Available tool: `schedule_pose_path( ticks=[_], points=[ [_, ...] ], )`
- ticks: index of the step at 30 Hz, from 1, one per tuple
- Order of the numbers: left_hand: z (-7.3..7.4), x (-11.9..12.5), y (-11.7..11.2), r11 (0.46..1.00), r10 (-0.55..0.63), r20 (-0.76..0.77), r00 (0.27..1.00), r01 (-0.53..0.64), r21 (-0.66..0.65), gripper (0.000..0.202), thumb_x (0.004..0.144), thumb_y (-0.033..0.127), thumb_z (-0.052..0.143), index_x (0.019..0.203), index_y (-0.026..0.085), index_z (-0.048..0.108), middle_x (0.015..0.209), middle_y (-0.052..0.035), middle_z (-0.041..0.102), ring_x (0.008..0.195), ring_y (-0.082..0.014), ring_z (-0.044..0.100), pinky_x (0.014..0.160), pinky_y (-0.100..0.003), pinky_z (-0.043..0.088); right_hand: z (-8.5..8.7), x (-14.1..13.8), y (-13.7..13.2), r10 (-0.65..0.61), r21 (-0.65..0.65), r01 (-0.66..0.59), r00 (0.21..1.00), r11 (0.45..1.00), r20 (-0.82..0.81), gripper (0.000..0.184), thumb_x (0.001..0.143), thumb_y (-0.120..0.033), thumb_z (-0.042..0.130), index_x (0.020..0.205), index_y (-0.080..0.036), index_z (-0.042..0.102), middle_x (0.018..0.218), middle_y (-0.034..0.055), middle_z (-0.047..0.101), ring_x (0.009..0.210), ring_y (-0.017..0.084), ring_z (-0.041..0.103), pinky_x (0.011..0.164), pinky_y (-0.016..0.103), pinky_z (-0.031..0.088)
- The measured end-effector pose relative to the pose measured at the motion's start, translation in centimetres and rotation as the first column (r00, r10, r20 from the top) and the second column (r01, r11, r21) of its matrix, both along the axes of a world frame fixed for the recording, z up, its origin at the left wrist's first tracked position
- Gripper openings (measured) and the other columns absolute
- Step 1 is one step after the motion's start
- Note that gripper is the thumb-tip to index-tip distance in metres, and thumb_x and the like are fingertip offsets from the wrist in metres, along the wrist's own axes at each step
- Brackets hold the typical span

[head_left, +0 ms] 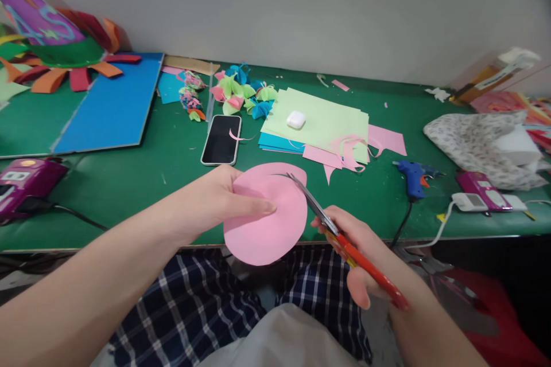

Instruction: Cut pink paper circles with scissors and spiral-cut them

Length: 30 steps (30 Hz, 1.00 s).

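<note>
My left hand (228, 198) pinches a rounded piece of pink paper (267, 229), thumb on top and fingers behind it. In my right hand (350, 241) is a pair of scissors (321, 210) with red and yellow handles. Their blades reach over the paper's upper right part, where a curved cut line runs near the edge. Several curled pink paper strips (350, 152) lie beyond, on a stack of pale green sheets (322, 120). A phone (221, 140) with a thin pink scrap on it rests past my left hand.
On the green table (172, 189), folded paper flowers (241, 89) lie at the back. A white earbud case (296, 120) sits on the sheets. At the right are a blue glue gun (412, 178) and a purple power socket (480, 189). A paper hat (55, 34) and a blue board (116, 106) are at left.
</note>
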<state>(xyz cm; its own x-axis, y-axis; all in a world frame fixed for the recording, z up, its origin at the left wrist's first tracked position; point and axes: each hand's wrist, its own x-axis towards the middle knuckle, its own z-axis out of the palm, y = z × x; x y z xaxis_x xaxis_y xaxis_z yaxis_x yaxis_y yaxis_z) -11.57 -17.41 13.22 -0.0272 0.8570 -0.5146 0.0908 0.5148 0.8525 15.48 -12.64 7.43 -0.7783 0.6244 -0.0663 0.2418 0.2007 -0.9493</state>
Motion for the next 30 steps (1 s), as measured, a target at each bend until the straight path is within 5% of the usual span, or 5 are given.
schedule_pose_path(
  ticks=[24, 30],
  points=[
    [2.2, -0.2, 0.4, 0.985, -0.148, -0.018, 0.989, 0.146, -0.097, 0.018, 0.067, 0.033, 0.077, 0.07, 0.016, 0.079, 0.064, -0.0021, 0.074, 0.059, -0.0152, 0.066, 0.052, -0.018, 0.049, 2.2, 0.0, -0.3, -0.018, 0.011, 0.017, 0.991, 1.0, 0.13, 0.097, 0.049, -0.102, 0.043, 0.102, -0.022, 0.06, 0.084, -0.0007, 0.051, 0.072, 0.018, 0.048, 0.064, 0.026, 0.043],
    [1.9, -0.4, 0.6, 0.983, -0.162, -0.028, 0.986, 0.159, -0.091, 0.019, 0.063, 0.034, 0.078, 0.067, 0.015, 0.079, 0.06, -0.0046, 0.072, 0.056, -0.0175, 0.066, 0.049, -0.021, 0.048, 1.2, 0.8, 0.2, 0.022, 0.027, -0.025, 0.994, 0.999, 0.112, 0.096, 0.047, -0.1, 0.054, 0.103, -0.023, 0.062, 0.09, 0.0014, 0.053, 0.075, 0.02, 0.049, 0.062, 0.027, 0.045]
  ],
)
